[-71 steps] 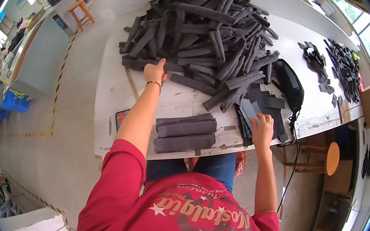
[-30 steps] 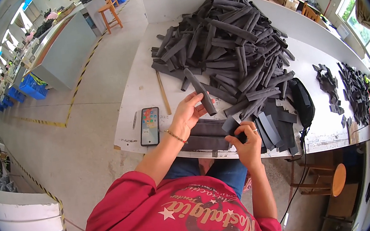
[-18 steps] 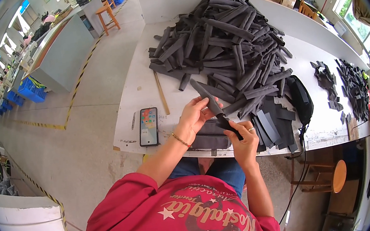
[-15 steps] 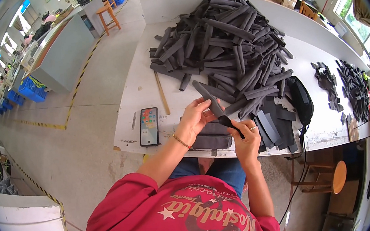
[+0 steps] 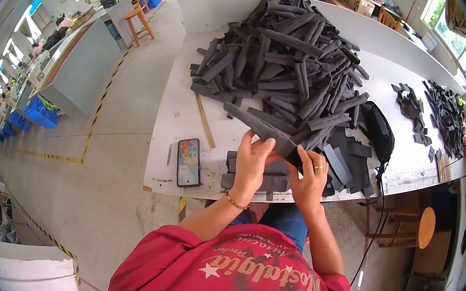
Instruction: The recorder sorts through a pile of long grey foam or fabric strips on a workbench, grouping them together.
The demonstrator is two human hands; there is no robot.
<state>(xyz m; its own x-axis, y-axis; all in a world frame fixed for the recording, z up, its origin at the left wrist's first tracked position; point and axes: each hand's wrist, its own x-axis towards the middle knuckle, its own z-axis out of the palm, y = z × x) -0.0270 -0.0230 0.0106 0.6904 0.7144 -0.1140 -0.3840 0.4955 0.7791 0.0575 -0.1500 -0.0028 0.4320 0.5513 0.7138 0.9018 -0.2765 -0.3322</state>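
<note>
Foam strip [image 5: 258, 126] held in left hand [image 5: 253, 163]; right hand [image 5: 308, 172] pinching its end.

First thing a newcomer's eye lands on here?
The big heap of dark foam strips across the far half of the white table. Next, the left hand and right hand at the near edge, together gripping one long strip. A phone lies just left of them.
</note>
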